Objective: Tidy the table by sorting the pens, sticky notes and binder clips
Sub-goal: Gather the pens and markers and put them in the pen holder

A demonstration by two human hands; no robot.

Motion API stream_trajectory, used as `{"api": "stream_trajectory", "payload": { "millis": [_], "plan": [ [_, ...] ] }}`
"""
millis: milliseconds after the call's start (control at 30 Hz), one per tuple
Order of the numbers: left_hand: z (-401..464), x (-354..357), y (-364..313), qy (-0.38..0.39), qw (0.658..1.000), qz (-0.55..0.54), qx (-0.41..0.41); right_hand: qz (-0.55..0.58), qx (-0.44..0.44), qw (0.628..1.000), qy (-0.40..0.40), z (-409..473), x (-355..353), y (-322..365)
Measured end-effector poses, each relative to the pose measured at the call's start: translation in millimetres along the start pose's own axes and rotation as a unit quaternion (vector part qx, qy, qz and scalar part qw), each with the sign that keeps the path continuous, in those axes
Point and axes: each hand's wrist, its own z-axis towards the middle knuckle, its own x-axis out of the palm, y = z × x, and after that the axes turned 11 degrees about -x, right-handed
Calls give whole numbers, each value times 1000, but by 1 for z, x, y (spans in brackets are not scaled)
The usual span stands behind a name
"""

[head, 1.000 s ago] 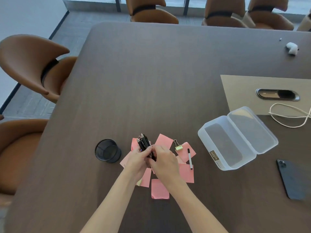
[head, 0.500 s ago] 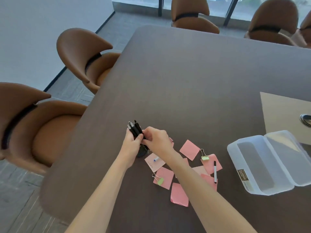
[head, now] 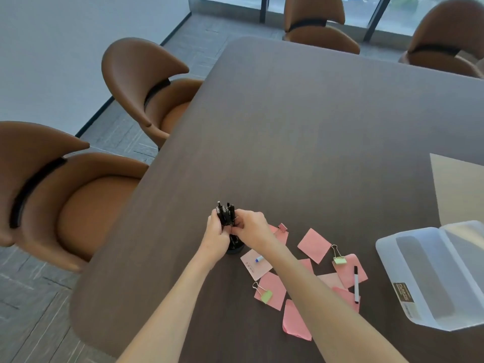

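gripping slim black pens (head: 225, 214) — both hands, over round cup (head: 235, 248)

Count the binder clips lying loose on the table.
3: a pink binder clip beside the right hand, a green one right of the notes, another green one nearest the camera. The forearms may hide more.

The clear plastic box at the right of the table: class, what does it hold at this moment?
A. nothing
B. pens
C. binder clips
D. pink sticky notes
A: the clear plastic box lies open and bare inside, while the binder clips and sticky notes lie on the table.
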Motion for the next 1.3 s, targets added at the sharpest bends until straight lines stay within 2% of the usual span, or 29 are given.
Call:
{"api": "stream_trajectory", "payload": {
  "millis": [167,433,967,1100,1200,1300],
  "plan": [
    [7,-2,3,-38,998,47,22,-58,-8,998,8,9,3,-3],
    [2,3,6,-88,996,34,9,-173,-1,985,19,7,9,-3],
    [2,7,-17,-85,990,77,-82,-222,27,973,52,3,10,9],
    [1,5,-16,-111,988,86,-69,-163,25,986,-12,-2,8,9],
    [-2,1,-18,-162,979,118,-42,-122,14,986,-113,-23,-2,10],
    [-14,-2,-25,-239,961,138,9,-97,22,970,-220,-57,-19,-5]
  ]
}}
